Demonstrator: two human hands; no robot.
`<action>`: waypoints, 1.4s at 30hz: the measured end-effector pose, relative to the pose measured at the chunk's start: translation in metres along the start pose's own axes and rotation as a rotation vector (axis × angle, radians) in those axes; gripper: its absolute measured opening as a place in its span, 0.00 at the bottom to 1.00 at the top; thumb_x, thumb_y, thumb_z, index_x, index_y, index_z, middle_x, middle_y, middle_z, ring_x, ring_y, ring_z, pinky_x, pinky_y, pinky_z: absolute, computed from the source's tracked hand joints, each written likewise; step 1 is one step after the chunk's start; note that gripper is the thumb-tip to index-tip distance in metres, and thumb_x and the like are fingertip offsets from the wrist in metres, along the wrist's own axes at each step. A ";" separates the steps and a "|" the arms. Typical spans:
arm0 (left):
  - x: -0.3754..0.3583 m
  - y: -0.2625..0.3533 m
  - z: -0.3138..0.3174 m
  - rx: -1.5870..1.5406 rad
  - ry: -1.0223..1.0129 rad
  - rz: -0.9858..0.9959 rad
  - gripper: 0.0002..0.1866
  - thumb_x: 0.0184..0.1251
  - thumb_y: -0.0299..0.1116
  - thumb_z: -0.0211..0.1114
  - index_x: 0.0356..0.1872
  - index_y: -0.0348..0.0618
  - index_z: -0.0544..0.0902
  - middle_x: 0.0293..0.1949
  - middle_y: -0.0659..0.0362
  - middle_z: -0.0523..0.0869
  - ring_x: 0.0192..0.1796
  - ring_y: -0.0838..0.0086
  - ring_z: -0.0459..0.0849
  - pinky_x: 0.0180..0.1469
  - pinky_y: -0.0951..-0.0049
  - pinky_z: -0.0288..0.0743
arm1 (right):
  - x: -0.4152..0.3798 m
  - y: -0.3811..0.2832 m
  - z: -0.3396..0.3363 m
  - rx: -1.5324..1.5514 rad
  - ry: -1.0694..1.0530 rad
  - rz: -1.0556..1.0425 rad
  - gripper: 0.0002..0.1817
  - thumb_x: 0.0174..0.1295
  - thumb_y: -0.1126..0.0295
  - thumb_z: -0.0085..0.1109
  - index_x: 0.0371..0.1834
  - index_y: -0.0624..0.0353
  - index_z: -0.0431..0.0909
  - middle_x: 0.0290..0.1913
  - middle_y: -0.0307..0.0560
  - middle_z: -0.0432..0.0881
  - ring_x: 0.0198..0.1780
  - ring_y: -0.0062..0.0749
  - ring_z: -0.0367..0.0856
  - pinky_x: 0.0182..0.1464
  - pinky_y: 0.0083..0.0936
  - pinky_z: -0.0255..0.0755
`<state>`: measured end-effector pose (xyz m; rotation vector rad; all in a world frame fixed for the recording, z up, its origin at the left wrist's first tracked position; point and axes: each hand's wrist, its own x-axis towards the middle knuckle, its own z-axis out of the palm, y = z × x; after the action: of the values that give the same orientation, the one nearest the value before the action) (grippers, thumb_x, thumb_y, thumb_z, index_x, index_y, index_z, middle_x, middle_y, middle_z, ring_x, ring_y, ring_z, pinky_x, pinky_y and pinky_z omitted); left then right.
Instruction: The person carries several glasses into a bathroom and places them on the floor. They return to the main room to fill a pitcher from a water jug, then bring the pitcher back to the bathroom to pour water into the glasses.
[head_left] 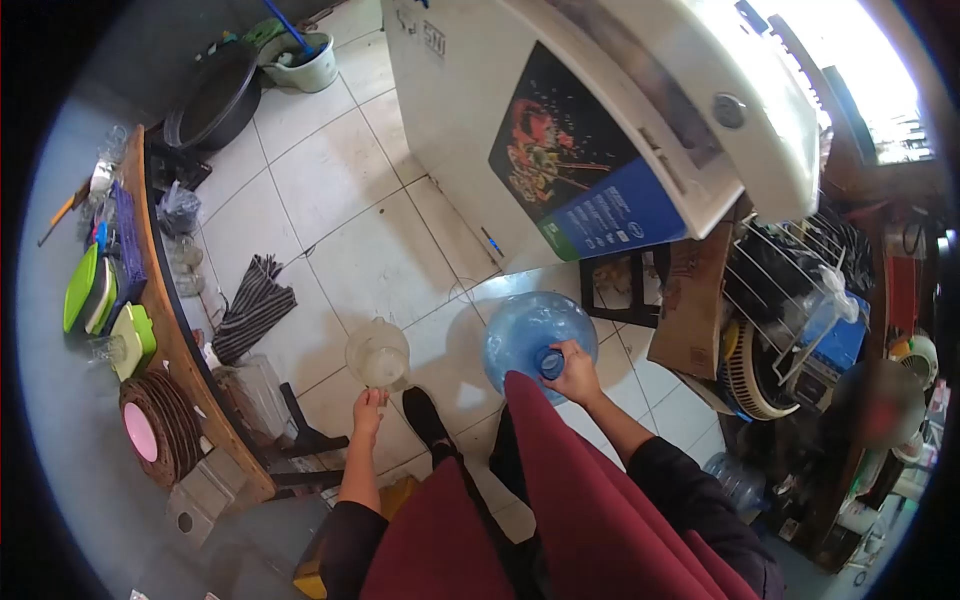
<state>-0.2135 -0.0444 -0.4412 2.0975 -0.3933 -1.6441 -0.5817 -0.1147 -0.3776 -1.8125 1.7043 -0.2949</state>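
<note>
Head view: by a white appliance (pixel 450 130) lettered "SN", right grip (pixel 572 372) clasps a blue bottle (pixel 525 325), left grip (pixel 368 408) pinches a pitcher (pixel 378 355).

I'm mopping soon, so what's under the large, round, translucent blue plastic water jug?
White floor tiles show around the jug. The patch directly beneath it is covered, so anything lying there cannot be seen.

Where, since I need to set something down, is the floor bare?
The widest bare patch is the tiled floor between the striped cloth and the white freezer. A narrower one lies between the clear jug and the blue water bottle. It is crowded on the wooden table, with its brown plates, and around the cardboard box and fan.
</note>
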 end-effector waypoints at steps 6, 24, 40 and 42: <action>0.022 0.003 -0.005 0.054 0.026 0.010 0.15 0.58 0.44 0.46 0.36 0.44 0.71 0.33 0.66 0.76 0.35 0.77 0.70 0.36 0.77 0.63 | 0.050 -0.051 0.036 -0.025 -0.002 -0.128 0.27 0.23 0.69 0.65 0.33 0.59 0.69 0.35 0.53 0.70 0.43 0.46 0.67 0.43 0.28 0.64; 0.083 -0.035 -0.021 0.456 0.438 0.481 0.09 0.52 0.30 0.52 0.33 0.36 0.71 0.30 0.47 0.74 0.37 0.53 0.69 0.39 0.62 0.62 | 0.150 -0.159 0.215 0.009 -0.490 -0.302 0.22 0.24 0.68 0.61 0.29 0.61 0.71 0.27 0.57 0.75 0.32 0.49 0.74 0.36 0.33 0.69; 0.105 -0.105 -0.051 0.523 0.603 0.351 0.08 0.56 0.28 0.49 0.33 0.33 0.68 0.33 0.48 0.70 0.40 0.56 0.66 0.42 0.63 0.60 | 0.127 -0.191 0.384 -0.470 -0.656 -0.259 0.15 0.33 0.69 0.60 0.28 0.55 0.72 0.30 0.49 0.77 0.36 0.35 0.76 0.41 0.26 0.66; 0.110 -0.107 -0.055 0.531 0.602 0.337 0.08 0.55 0.28 0.49 0.33 0.33 0.68 0.33 0.48 0.70 0.40 0.56 0.65 0.42 0.63 0.60 | 0.125 -0.190 0.397 -0.474 -0.665 -0.276 0.15 0.33 0.68 0.60 0.29 0.55 0.72 0.30 0.48 0.77 0.35 0.34 0.76 0.41 0.25 0.65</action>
<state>-0.1376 0.0041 -0.5766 2.5810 -0.9837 -0.7076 -0.1875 -0.1268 -0.6093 -2.1518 1.1045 0.5948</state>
